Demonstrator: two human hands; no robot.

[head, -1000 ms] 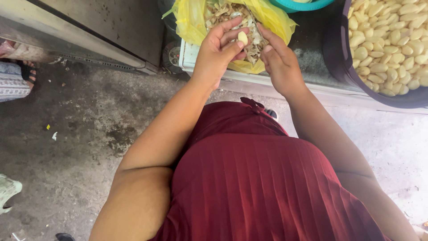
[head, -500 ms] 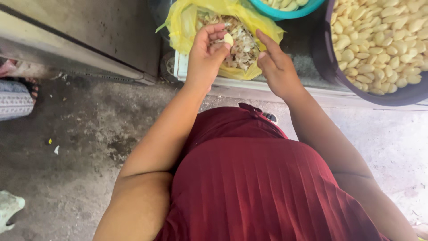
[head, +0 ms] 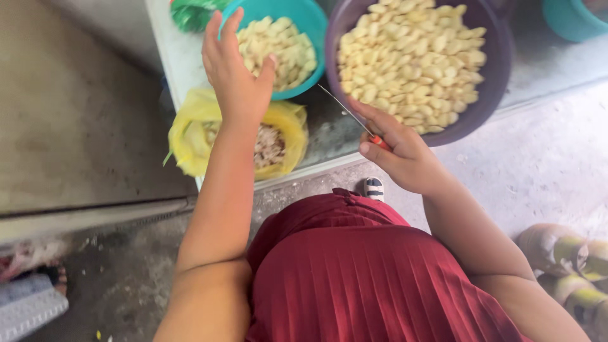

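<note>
The single head view looks straight down over a pleated dark red garment (head: 373,278) toward a pale counter (head: 174,60) in the upper half of the frame.

The left hand (head: 235,79), at upper centre-left, reaches over the rim of a teal bowl (head: 310,19) of peeled pale cloves (head: 275,47). Its fingers are spread and mostly open, the thumb pointing into the bowl; whether a clove sits under the palm I cannot tell. The hand's place above the rim fits dropping or fetching a clove, judging from the pose alone.

The right hand (head: 399,155), at centre-right, is curled closed around a small knife (head: 354,117) with an orange-red handle. The thin blade slants up and left, away from the body and clear of the other hand, which looks like a safe resting hold.

A large dark purple bowl (head: 487,82) at upper right holds many more peeled cloves (head: 411,60), touching or just beside the teal bowl, so both are within reach.

Below the left forearm a yellow plastic bag (head: 190,133) lies open at the counter's near edge, holding papery skins (head: 269,145), handy for scraps.

A green wrapper (head: 193,12) shows at the top edge, another teal container (head: 570,19) in the upper right corner. A striped shoe toe (head: 373,188) peeks out on the concrete floor (head: 538,171).
</note>
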